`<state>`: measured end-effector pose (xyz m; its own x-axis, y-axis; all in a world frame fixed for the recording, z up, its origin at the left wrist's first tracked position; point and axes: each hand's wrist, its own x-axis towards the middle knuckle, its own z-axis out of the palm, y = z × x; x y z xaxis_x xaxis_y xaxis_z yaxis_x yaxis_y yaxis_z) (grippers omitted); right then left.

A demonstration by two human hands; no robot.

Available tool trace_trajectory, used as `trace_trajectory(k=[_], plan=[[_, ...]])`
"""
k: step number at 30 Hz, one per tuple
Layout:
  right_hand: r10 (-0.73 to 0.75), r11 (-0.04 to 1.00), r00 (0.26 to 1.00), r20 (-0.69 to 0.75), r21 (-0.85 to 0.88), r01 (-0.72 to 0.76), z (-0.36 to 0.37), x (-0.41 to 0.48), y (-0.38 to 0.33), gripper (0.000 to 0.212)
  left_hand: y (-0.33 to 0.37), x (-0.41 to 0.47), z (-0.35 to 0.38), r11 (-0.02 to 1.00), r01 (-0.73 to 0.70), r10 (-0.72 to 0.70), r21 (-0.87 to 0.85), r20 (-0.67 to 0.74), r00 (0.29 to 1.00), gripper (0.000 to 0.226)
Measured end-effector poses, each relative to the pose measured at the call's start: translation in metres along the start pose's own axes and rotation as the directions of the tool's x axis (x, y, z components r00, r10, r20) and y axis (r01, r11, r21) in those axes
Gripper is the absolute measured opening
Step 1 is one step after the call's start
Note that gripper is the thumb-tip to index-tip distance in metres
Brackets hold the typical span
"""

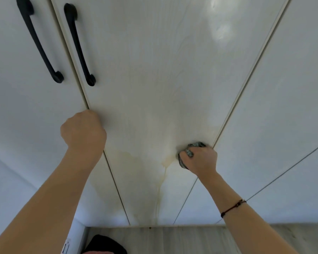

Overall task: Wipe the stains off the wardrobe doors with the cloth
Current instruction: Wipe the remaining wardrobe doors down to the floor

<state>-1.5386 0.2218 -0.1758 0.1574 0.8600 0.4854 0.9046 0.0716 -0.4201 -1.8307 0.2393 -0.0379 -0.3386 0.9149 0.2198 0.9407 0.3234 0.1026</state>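
On the middle wardrobe door (154,79): right hand (200,160) clenched round bunched cloth (195,146), pressed beside yellow stain (165,162); left hand (84,131) fisted at door edge. Best to scrub firmly, follow drips downward

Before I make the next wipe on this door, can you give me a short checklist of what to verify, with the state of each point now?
1. Cloth held firmly: ok. The right hand is closed on the cloth.
2. Cloth touching the door: ok, it appears pressed on the panel near its right edge.
3. Door steadied: ok. The left hand is a fist at the door's left edge.
4. Stain gone: not ok. A yellowish patch sits just left of the cloth, and a drip line runs down toward the floor.
5. Cloth clean enough: cannot tell, most of it is hidden in the hand.
6. Handles out of the wiping path: ok, they are far above.
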Motion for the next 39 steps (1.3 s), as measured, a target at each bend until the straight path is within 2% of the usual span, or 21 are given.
trace_trajectory(k=[1, 3, 5, 7, 9, 11, 14, 16, 18, 21, 23, 25, 26, 27, 29, 31, 34, 36, 38, 39], plan=[[-0.016, 1.000, 1.000, -0.024, -0.009, 0.015, -0.006, 0.006, -0.003, 0.041, 0.001, 0.003, -0.001, 1.000, 0.005, -0.005, 0.000, 0.007, 1.000, 0.024], [0.005, 0.997, 0.998, -0.056, 0.079, -0.001, -0.027, 0.012, -0.015, 0.045, 0.001, 0.003, -0.001, 1.000, 0.004, -0.004, -0.015, 0.010, 1.000, 0.024], [0.076, 0.973, 0.996, 0.053, 0.216, -0.086, -0.045, 0.012, -0.026, 0.039, -0.004, 0.000, 0.002, 1.000, 0.010, -0.010, -0.023, 0.009, 1.000, 0.024], [0.153, 0.927, 0.957, 0.246, 0.301, -0.226, -0.058, 0.002, -0.029, 0.017, -0.010, -0.003, 0.008, 1.000, -0.005, 0.005, -0.026, -0.015, 1.000, 0.022], [0.208, 0.932, 0.936, 0.283, 0.232, -0.277, -0.070, -0.016, -0.022, 0.011, -0.016, -0.007, 0.011, 0.999, -0.027, 0.026, -0.029, -0.040, 0.999, 0.019], [0.249, 0.966, 0.945, 0.214, 0.020, -0.259, -0.082, -0.034, -0.004, 0.002, -0.019, -0.008, 0.015, 0.999, -0.035, 0.033, -0.034, -0.055, 0.998, 0.025], [0.332, 0.935, 0.917, 0.221, -0.209, -0.287, -0.095, -0.060, 0.026, 0.019, -0.019, -0.009, 0.019, 0.998, -0.041, 0.037, -0.054, -0.063, 0.997, 0.034], [0.391, 0.907, 0.887, 0.246, -0.264, -0.327, -0.097, -0.076, 0.043, 0.024, -0.019, -0.009, 0.020, 0.998, -0.024, 0.020, -0.065, -0.058, 0.998, 0.031], [0.438, 0.882, 0.862, 0.254, -0.308, -0.357, -0.097, -0.090, 0.054, 0.021, -0.019, -0.009, 0.020, 0.997, -0.017, 0.013, -0.076, -0.057, 0.998, 0.024], [0.559, 0.823, 0.770, 0.309, -0.324, -0.467, -0.098, -0.105, 0.054, 0.027, -0.019, -0.008, 0.020, 0.994, -0.013, 0.005, -0.110, -0.070, 0.998, 0.024], [0.589, 0.797, 0.733, 0.339, -0.392, -0.459, -0.098, -0.114, 0.047, 0.035, -0.019, -0.009, 0.021, 0.991, -0.008, -0.001, -0.131, -0.066, 0.998, 0.022], [0.507, 0.834, 0.811, 0.292, -0.402, -0.377, -0.093, -0.119, 0.040, 0.037, -0.020, -0.010, 0.020, 0.991, 0.001, -0.009, -0.134, -0.061, 0.998, 0.023], [0.455, 0.872, 0.854, 0.253, -0.320, -0.370, -0.090, -0.118, 0.039, 0.038, -0.019, -0.011, 0.019, 0.991, 0.004, -0.012, -0.135, -0.057, 0.998, 0.023], [0.440, 0.897, 0.867, 0.235, -0.173, -0.408, -0.088, -0.113, 0.037, 0.039, -0.019, -0.012, 0.016, 0.991, 0.003, -0.010, -0.133, -0.054, 0.998, 0.023], [0.494, 0.827, 0.834, 0.246, 0.164, -0.538, -0.089, -0.096, 0.033, 0.037, -0.019, -0.013, 0.015, 0.991, -0.001, -0.006, -0.133, -0.046, 0.999, 0.022], [0.571, 0.756, 0.811, 0.126, 0.304, -0.580, -0.098, -0.075, 0.025, 0.036, -0.019, -0.014, 0.013, 0.991, -0.005, 0.000, -0.131, -0.034, 0.999, 0.020], [0.627, 0.745, 0.753, -0.198, 0.435, -0.506, -0.118, -0.043, 0.005, 0.037, -0.018, -0.018, 0.011, 0.990, -0.012, 0.009, -0.140, -0.022, 1.000, 0.016], [0.593, 0.773, 0.724, -0.353, 0.500, -0.390, -0.126, -0.019, -0.011, 0.036, -0.017, -0.019, 0.011, 0.990, -0.013, 0.011, -0.141, -0.018, 1.000, 0.016], [0.512, 0.825, 0.740, -0.435, 0.488, -0.284, -0.123, 0.005, -0.026, 0.039, -0.017, -0.019, 0.011, 0.991, -0.010, 0.007, -0.137, -0.021, 1.000, 0.017], [0.437, 0.869, 0.776, -0.455, 0.437, -0.234, -0.116, 0.017, -0.033, 0.041, -0.016, -0.018, 0.010, 0.991, -0.003, 0.001, -0.131, -0.021, 1.000, 0.018]])
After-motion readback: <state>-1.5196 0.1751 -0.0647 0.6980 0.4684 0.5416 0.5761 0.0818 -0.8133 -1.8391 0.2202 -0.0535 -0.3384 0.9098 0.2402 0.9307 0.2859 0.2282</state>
